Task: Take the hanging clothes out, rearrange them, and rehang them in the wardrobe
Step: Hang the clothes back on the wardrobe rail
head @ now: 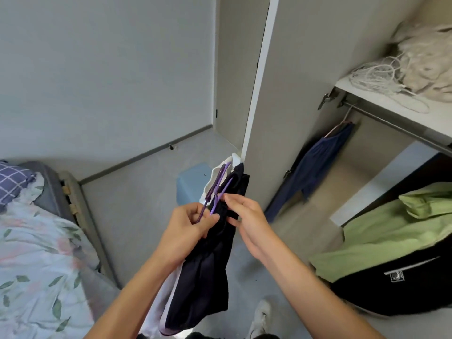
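My left hand (188, 228) grips two purple hangers (216, 192) by their hooks, and a dark navy garment (205, 277) hangs from them with a white garment (156, 311) behind it. My right hand (247, 221) pinches the dark cloth at the top, just below the hangers. In the open wardrobe a blue garment (315, 165) hangs on a pink hanger (338, 126) at the left end of the metal rail (396, 126). A green garment (391, 231) and a black one (403, 287) lie lower right.
The open wardrobe door (283, 94) stands right behind the hangers. A shelf (391, 101) above the rail holds white cord and beige cloth. A bed with floral bedding (31, 253) is on the left. A light blue stool (193, 182) stands on the floor.
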{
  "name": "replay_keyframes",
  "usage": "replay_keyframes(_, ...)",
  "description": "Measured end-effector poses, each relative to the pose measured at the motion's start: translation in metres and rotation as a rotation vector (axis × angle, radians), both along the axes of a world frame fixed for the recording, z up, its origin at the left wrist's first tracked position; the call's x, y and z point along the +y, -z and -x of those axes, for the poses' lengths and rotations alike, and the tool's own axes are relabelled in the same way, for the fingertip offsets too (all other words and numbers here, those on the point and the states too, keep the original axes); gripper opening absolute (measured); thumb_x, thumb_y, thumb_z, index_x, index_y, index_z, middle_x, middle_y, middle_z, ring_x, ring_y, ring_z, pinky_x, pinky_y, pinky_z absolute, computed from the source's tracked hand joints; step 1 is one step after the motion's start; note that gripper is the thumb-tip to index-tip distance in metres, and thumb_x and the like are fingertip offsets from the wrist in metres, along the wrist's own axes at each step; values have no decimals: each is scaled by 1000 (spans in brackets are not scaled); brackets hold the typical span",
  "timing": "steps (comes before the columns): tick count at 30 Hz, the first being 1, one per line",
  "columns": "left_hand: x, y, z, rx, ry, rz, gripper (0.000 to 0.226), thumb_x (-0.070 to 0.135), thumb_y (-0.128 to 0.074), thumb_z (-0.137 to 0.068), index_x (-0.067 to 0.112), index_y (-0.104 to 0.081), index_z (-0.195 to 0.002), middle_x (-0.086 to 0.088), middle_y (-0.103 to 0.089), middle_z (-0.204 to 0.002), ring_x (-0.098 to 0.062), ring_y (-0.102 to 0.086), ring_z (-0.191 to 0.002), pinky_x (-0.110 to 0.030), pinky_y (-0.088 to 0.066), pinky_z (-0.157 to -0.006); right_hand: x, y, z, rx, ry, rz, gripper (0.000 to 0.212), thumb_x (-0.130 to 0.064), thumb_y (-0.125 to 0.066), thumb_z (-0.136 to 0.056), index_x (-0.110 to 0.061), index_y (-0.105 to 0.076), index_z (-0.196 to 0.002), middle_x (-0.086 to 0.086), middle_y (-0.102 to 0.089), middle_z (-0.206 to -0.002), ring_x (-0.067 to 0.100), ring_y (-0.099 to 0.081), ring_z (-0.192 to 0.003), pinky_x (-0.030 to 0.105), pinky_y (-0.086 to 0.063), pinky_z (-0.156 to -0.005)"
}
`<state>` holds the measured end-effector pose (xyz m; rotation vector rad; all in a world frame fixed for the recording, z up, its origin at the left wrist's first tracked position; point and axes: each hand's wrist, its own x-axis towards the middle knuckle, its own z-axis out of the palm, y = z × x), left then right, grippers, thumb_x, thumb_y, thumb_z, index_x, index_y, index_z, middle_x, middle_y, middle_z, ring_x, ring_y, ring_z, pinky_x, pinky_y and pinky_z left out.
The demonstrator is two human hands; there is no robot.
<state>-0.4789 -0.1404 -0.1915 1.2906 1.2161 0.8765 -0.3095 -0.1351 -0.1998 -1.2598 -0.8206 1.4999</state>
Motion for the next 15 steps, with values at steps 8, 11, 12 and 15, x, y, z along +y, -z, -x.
replay_keyframes(8,-12,6,10,-32,123,19,30,21,-76,-96,6,-60,-76,-8,-55,-58,-16,-42,-53,-21,-35,-54,-25,7,12,-7,31,-19,25,-25,-59,-105,-20,-72,-84,0,-75,-89,9,-71,-84,32,-54,-86)
replay_keyframes(11,-17,6,-6,-70,184,24,33,21,-71,-100,3,-58,-75,-11,-55,-58,-19,-41,-56,-25,-35,-58,-37,8,3,-15,120,-46,22,-33,-60,-98,-21,-70,-83,-6,-73,-83,7,-69,-80,27,-54,-81)
replay_keyframes(12,-18,5,-13,-86,202,31,34,21,-70,-100,1,-58,-76,-12,-55,-58,-20,-41,-56,-26,-35,-59,-40,8,-2,-19,145,-60,21,-35,-60,-94,-23,-71,-81,-7,-73,-82,6,-69,-79,26,-53,-80)
replay_keyframes(15,-19,4,-38,-123,235,54,27,29,-64,-91,11,-62,-70,-12,-57,-59,-18,-42,-55,-23,-36,-57,-50,8,-21,13,211,-100,19,-34,-62,-90,-23,-76,-83,0,-74,-88,12,-68,-82,34,-51,-88)
